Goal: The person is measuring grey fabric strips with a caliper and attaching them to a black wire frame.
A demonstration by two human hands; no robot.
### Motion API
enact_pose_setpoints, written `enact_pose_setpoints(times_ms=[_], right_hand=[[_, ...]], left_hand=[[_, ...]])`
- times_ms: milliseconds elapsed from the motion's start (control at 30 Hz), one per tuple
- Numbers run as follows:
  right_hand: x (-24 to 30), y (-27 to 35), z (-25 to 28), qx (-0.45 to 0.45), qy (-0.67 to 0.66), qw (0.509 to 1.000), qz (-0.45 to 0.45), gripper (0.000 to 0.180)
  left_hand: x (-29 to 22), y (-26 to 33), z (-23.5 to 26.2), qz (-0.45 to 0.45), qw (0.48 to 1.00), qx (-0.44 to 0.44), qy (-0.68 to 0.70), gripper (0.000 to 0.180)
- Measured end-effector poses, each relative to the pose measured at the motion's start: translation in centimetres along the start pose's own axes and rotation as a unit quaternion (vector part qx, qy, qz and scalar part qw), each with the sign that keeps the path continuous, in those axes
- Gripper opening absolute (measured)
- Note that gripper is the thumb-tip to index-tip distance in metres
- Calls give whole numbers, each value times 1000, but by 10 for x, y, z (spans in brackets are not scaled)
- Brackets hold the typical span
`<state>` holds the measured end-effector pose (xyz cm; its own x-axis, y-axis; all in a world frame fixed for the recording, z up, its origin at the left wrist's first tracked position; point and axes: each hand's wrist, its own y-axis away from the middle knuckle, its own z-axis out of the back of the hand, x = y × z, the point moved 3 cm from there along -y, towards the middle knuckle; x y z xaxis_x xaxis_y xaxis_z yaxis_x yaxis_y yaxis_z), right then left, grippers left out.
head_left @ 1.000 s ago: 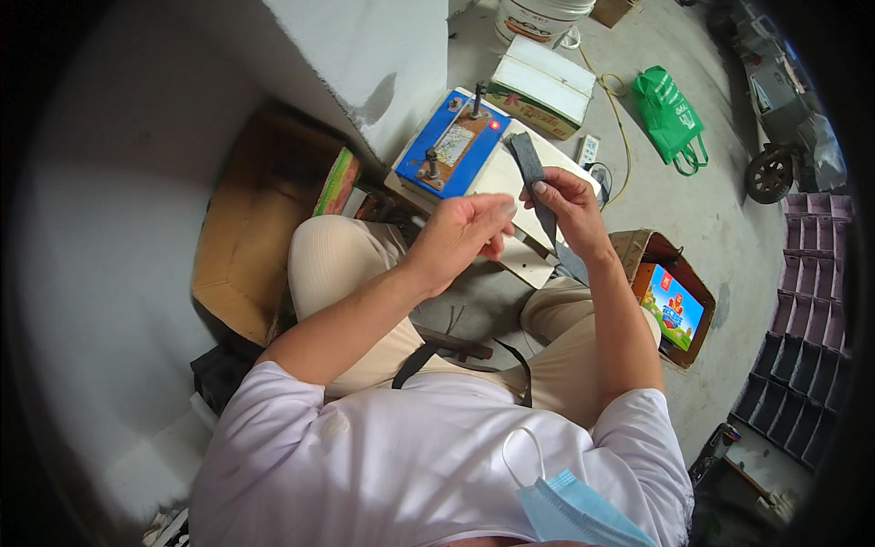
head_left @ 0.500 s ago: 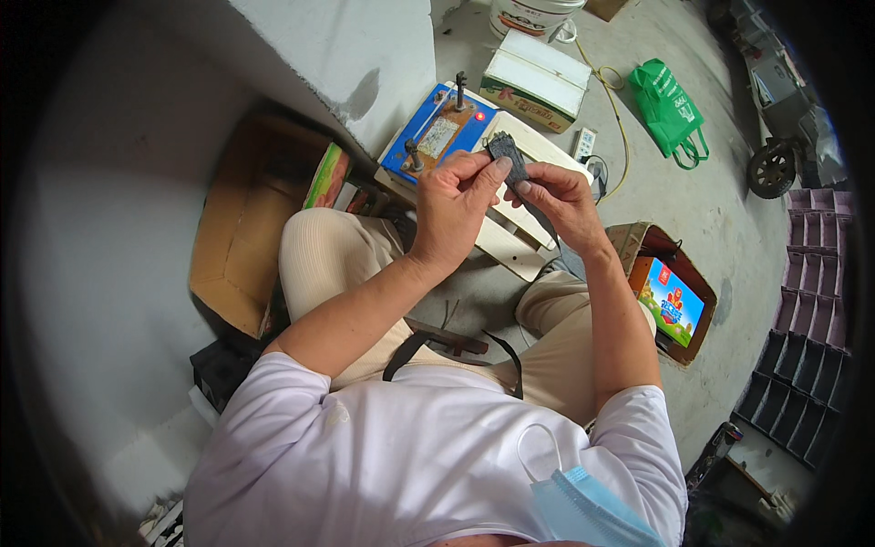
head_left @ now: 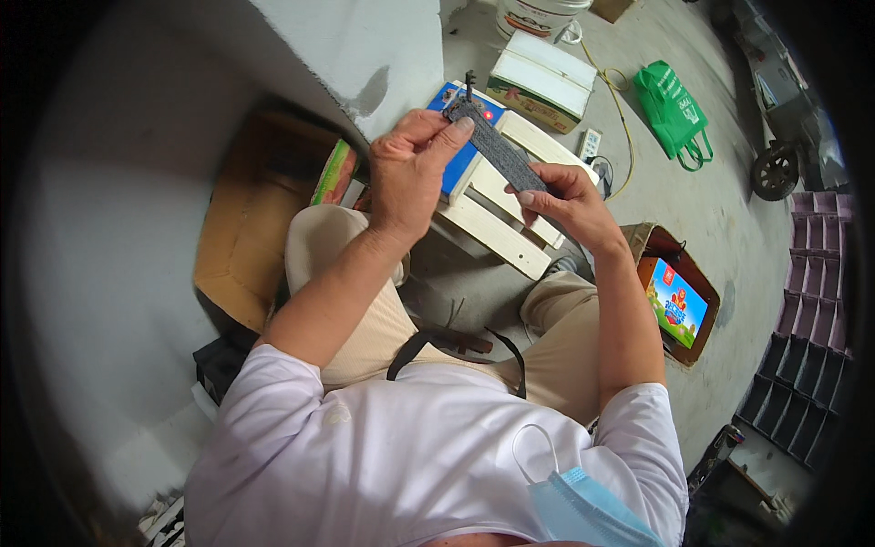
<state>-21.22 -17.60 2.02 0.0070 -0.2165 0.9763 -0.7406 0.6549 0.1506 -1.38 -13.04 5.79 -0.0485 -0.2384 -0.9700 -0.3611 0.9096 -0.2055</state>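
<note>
A long dark grey strip [head_left: 499, 146] is stretched between both hands above my knees. My left hand [head_left: 415, 173] pinches its far end between thumb and forefinger, close to a small dark metal piece on the blue box [head_left: 460, 155]. My right hand [head_left: 565, 205] grips the strip's near end. Under the hands lies a white wooden slatted frame [head_left: 497, 232] resting over my lap.
An open cardboard box [head_left: 241, 228] stands at my left, a small box with a colourful picture [head_left: 674, 296] at my right. Farther off on the concrete floor are a white and green carton [head_left: 542, 77], a green bag [head_left: 673, 109], a bucket [head_left: 538, 14] and stacked purple trays [head_left: 807, 301].
The strip was held upright and short in front of me; now both hands have drawn it out long and flat, the left hand moving up toward the blue box.
</note>
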Motion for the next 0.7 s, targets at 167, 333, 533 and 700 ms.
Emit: enact_pose_setpoints(times_ms=[167,333,533,700], right_hand=[[11,-11,-3,-16,9,1000,-5,19],[22,-26,-5,-16,-12,999,26,15],[43,-25,-13,-62,-28,997,38,17],[38,-33,-9,-111,68,991,-15,18]], left_hand=[[12,-27,28,128,980,-24,151,7],[20,-55,55,175,965,-79,179,8],[49,-78,75,251,928,-139,238,13],[87,-72,80,368,873,-176,266,15]])
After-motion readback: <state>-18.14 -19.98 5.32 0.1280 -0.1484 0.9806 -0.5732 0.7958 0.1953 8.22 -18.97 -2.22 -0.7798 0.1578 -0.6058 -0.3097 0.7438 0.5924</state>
